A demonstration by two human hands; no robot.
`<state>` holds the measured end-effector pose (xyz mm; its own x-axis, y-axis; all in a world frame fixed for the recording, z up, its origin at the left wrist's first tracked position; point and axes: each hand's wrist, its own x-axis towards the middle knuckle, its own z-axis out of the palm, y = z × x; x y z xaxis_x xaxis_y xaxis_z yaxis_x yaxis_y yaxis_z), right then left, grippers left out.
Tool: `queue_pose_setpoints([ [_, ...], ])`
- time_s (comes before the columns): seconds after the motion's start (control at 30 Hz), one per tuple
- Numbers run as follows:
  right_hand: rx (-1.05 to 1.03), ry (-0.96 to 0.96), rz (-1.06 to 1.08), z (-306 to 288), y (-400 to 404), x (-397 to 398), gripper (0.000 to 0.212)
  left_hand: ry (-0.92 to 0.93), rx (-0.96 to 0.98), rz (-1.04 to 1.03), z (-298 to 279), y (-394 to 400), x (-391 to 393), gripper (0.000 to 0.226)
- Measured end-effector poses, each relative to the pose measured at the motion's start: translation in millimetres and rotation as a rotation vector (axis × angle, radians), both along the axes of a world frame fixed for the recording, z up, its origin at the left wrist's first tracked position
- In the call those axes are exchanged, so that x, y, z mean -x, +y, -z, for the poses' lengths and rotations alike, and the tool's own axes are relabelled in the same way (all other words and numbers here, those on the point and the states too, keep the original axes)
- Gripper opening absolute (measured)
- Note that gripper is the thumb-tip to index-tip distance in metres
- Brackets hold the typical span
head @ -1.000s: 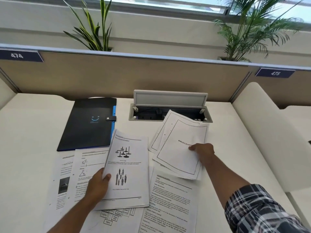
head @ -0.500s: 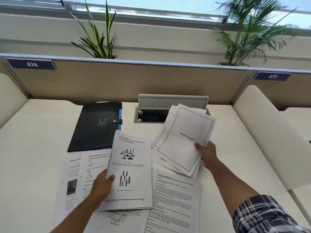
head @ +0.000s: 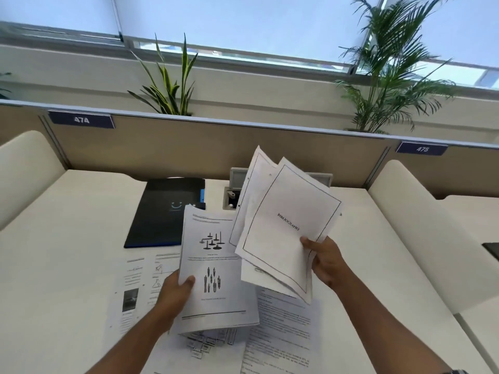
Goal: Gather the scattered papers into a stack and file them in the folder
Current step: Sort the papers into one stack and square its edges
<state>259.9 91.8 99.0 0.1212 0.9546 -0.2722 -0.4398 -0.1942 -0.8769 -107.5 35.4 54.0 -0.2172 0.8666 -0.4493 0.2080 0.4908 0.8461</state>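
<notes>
Papers were still split three ways in the head view, so this was mid-gather, nowhere near filing yet. Right hand pinched a fanned bunch of sheets at the lower right edge, thumb on top of the bordered "BIBLIOGRAPHY" page, all of it lifted clear of the desk and tilted up toward the camera. You could see at least two or three sheets in that bunch, corners not lined up at all. Left hand gripped a second bundle by its left edge, thumb across the front page with the little tool drawings; it looked thick enough to be several sheets, and its bottom edge sat low over the desk.

Loose pages lay flat under both hands: a text page lower right, a diagram page peeking out beneath the left bundle, and a couple more pages off to the left. Folder, black with a blue edge, lay closed behind the left bundle, apart from both hands, beside the desk's open cable box.

My guess at the next move: bring the right bunch onto the left bundle and square them, then scoop up the flat ones. That fan looked floppy, so a loose pinch could let a sheet slip out.
</notes>
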Motion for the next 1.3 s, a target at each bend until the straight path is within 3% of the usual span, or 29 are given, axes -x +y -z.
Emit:
queue_pose_setpoints([
  [0.13,0.108,-0.137,-0.074,26.0,-35.0,32.4,0.061,-0.1,-0.03,0.099,-13.5,-11.5,-13.8,0.042],
  [0.37,0.281,-0.182,-0.2,51.0,-87.6,77.4,0.049,-0.188,-0.032,0.055,-14.5,-36.1,-16.0,0.032],
  [0.47,0.302,-0.199,-0.206,51.1,-97.5,93.1,0.041,-0.216,-0.044,0.071,-13.1,-40.8,-12.8,0.049],
  [0.53,0.263,-0.226,-0.146,47.0,-99.3,100.2,0.036,-0.233,-0.098,0.099,-14.8,-41.5,-9.9,0.061],
  [0.63,0.172,-0.243,-0.088,35.4,-99.3,107.2,0.037,-0.186,-0.224,0.14,-23.4,-37.7,-3.6,0.054],
  [0.77,0.067,-0.219,-0.016,11.5,-99.4,122.6,0.052,-0.215,-0.352,0.149,-50.6,-29.1,1.1,0.032],
  [0.97,-0.133,-0.226,0.076,-33.7,-98.5,153.6,0.074,-0.269,-0.613,0.188,-101.3,-23.4,4.0,0.035],
  [1.03,-0.242,-0.232,0.099,-42.9,-100.7,154.5,0.072,-0.245,-0.69,0.182,-108.6,-19.8,12.4,0.043],
  [1.13,-0.353,-0.266,0.07,-44.4,-108.7,148.8,0.057,-0.251,-0.705,0.182,-102.2,-19.3,22.1,0.055],
  [1.3,-0.263,-0.461,0.0,-22.2,-121.3,154.8,0.055,-0.17,-0.656,0.197,-79.7,-34.3,18.2,0.042],
])
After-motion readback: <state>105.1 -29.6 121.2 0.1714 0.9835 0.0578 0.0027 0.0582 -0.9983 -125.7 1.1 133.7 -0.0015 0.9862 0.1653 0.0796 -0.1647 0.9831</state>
